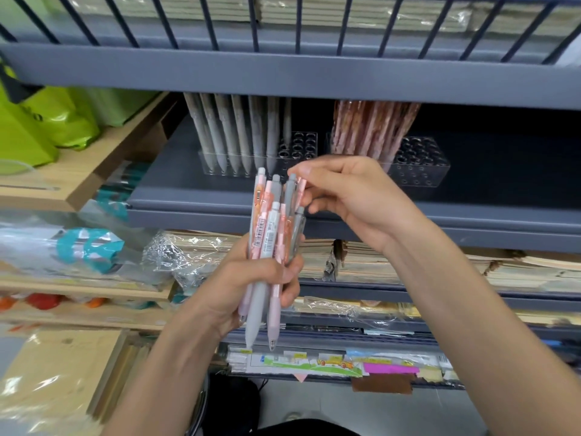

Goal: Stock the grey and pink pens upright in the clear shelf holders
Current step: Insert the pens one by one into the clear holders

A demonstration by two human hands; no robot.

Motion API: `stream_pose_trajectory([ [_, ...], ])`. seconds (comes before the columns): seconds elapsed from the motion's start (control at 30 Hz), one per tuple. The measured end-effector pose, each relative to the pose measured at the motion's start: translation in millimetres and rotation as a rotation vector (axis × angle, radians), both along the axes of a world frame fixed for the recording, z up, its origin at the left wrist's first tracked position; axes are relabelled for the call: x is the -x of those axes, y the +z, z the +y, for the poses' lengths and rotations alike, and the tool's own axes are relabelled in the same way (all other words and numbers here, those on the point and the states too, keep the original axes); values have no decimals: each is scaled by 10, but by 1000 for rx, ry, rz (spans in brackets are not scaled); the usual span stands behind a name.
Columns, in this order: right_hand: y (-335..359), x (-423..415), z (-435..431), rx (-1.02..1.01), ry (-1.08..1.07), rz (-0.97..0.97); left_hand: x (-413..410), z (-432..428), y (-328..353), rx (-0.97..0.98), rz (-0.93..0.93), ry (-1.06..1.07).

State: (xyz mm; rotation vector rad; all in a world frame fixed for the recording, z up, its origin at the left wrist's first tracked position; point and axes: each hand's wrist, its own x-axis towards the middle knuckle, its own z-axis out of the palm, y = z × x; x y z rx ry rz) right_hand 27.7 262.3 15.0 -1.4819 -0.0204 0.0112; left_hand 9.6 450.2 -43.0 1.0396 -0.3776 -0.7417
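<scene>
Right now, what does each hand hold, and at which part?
The left hand grips a bundle of grey and pink pens by the lower barrels; the right hand pinches the top end of one pen.

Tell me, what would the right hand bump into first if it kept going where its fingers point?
The pen bundle in the left hand: the right hand points leftward and seems to pinch a pink pen at the bundle's near edge. Depth is unclear.

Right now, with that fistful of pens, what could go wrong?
The left hand grips a mixed bundle of pens; the right hand pinches one pink pen, and pulling it could drag neighbours loose. Grey and pink sit together, so a pen might land in the wrong clear holder.
</scene>
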Motion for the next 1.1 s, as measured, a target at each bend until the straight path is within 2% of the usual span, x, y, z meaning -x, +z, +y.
stream_pose_trajectory([
  [0.17,-21,-32,101,30,-128,-85,-5,2,-25,50,58,-4],
  [0.33,28,-67,-24,-177,-337,-78,24,0,-79,38,70,54],
  [0.43,-75,15,-45,-149,-253,-42,39,-31,-73,27,49,70],
  [0.5,-176,104,-50,-59,-170,-4,33,-74,-56,5,44,85],
  [0.6,-252,233,-147,11,-167,18,43,-163,-47,-32,48,102],
  [0.67,-236,296,-261,-22,-244,-22,57,-228,-49,-31,54,88],
  [0.77,-172,361,-523,-103,-480,-120,63,-316,-65,-24,65,82],
  [0.93,-46,370,-1045,-18,-829,-332,35,-410,-36,-8,42,83],
  [1.03,-39,253,-1243,22,-934,-426,26,-456,-13,3,27,93],
  [1.1,-52,121,-1287,45,-901,-471,32,-473,3,-13,15,98],
])
